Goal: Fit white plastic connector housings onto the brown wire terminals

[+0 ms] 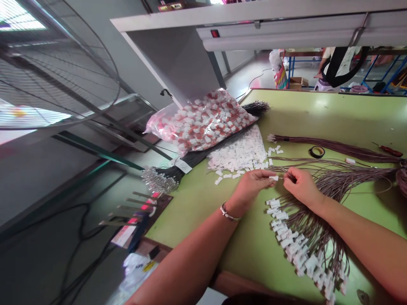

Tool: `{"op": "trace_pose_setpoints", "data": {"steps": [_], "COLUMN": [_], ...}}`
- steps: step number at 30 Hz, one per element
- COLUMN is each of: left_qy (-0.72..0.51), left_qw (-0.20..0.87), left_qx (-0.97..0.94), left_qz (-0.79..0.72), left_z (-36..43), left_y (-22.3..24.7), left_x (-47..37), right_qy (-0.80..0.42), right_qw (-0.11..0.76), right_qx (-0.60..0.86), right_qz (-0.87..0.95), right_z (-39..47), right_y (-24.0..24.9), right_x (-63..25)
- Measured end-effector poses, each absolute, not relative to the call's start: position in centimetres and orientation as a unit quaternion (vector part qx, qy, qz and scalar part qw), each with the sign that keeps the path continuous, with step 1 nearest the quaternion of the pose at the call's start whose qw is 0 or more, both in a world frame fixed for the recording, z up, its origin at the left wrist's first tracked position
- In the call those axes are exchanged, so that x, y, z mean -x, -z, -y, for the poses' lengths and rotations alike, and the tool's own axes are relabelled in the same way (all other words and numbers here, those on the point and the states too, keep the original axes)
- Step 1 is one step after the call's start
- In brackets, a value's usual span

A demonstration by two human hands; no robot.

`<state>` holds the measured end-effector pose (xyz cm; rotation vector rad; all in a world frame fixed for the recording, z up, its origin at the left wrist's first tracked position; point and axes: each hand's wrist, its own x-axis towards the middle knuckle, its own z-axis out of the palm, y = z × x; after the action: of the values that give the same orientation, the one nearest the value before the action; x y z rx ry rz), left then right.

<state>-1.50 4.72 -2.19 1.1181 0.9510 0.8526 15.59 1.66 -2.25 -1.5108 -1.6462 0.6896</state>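
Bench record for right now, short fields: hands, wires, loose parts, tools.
left hand: pinching a white connector
right hand: holding a thin wire at the connector's end
wire seated: too small to tell
brown wires: fanned over the green table
attached plugs: white, on wire ends near the person
loose parts: white connector pile, beyond the left hand
bag: see-through, white and orange pieces
black wire bundle: alongside the bag
tools: tape roll, screwdriver
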Motion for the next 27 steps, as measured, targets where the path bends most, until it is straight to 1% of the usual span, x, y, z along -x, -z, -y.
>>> {"op": "trace_pose_setpoints", "data": {"steps": [4,6,8,11,13,17,22,27], "left_qy": [-0.369,-0.373,-0.368,-0.361,-0.358,-0.352,-0.363,-0.368], "left_qw": [0.529,0.494,0.499,0.543,0.564,0.571,0.523,0.518], "left_qx": [-0.632,-0.656,-0.648,-0.605,-0.58,-0.572,-0.614,-0.632], "left_qz": [-0.429,-0.433,-0.442,-0.457,-0.466,-0.471,-0.467,-0.443], "left_z": [-4.3,-4.1,-4.0,-4.0,-4.1,-4.2,-3.9,-3.5], "left_y": [2.3,2.2,2.2,2.2,2.2,2.3,2.5,2.8], "left_x": [1.1,0.9,0.8,0.7,0.7,0.7,0.5,-0.1], "right_qy": [-0.229,-0.232,-0.262,-0.325,-0.34,-0.306,-0.224,-0.196], "right_qw": [0.341,0.332,0.335,0.344,0.345,0.333,0.298,0.272], "right_qx": [0.585,0.581,0.582,0.595,0.603,0.601,0.606,0.602], "right_qz": [0.699,0.705,0.693,0.65,0.633,0.659,0.703,0.725], "right_z": [-1.6,-1.6,-1.7,-1.9,-2.0,-2.0,-1.7,-1.8], "right_y": [2.3,2.3,2.3,2.4,2.5,2.4,2.3,2.5], "right_x": [-15.5,-15.5,-15.7,-15.9,-16.1,-16.0,-15.7,-15.5]}}
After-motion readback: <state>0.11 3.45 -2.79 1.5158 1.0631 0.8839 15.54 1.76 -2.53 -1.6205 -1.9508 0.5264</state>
